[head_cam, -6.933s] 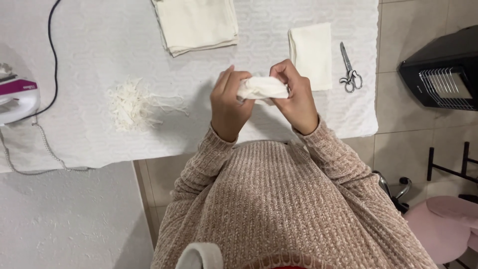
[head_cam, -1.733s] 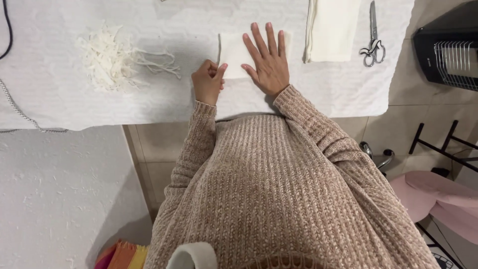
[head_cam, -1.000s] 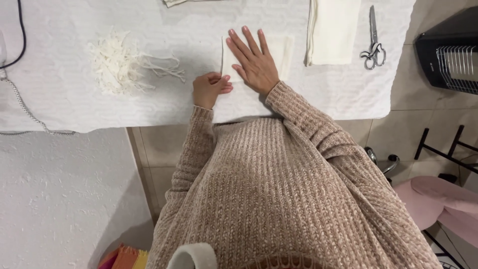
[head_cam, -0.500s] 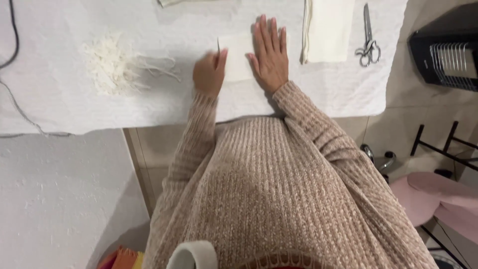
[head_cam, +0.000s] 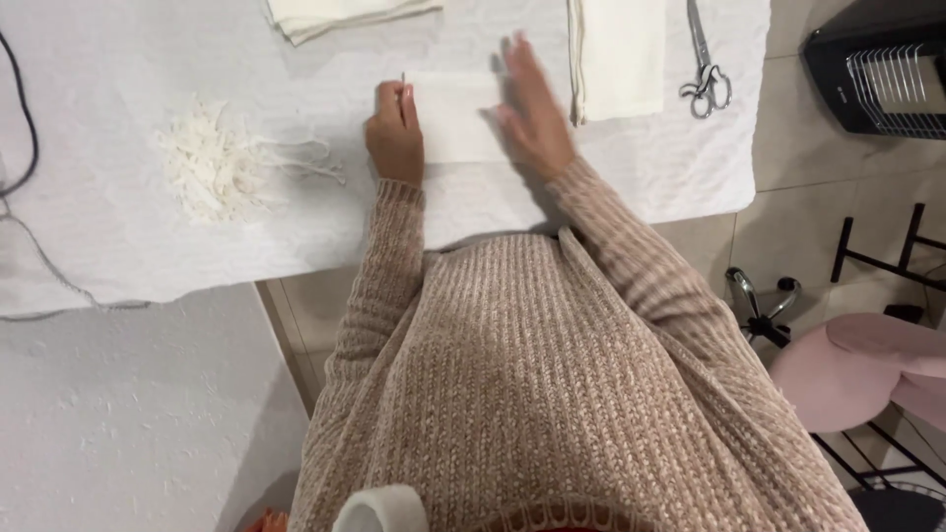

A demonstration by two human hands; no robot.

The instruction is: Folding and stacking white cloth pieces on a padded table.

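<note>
While the scene is viewed from the head camera, a small white cloth piece (head_cam: pixel 455 118) is seen lying flat on the white table cover (head_cam: pixel 118 256), near the front edge and just before the person's chest. The left hand (head_cam: pixel 396 133) is placed at the left edge of this cloth piece, with the fingers drawn together in a loose fist; a thin upright sliver is seen at its fingertips, but it cannot be told what it is or whether it is pinched. The right hand (head_cam: pixel 532 108) is laid on the right part of the cloth piece with the fingers stretched out and slightly apart, palm down; it is blurred, and nothing is gripped by it. Just beside the right hand, a folded cream cloth (head_cam: pixel 616 54) is seen, and further right a pair of scissors (head_cam: pixel 705 64) is lying. Another folded cloth stack (head_cam: pixel 335 15) is cut by the upper edge. Well apart to the left, a heap of white threads (head_cam: pixel 212 167) is resting.
</note>
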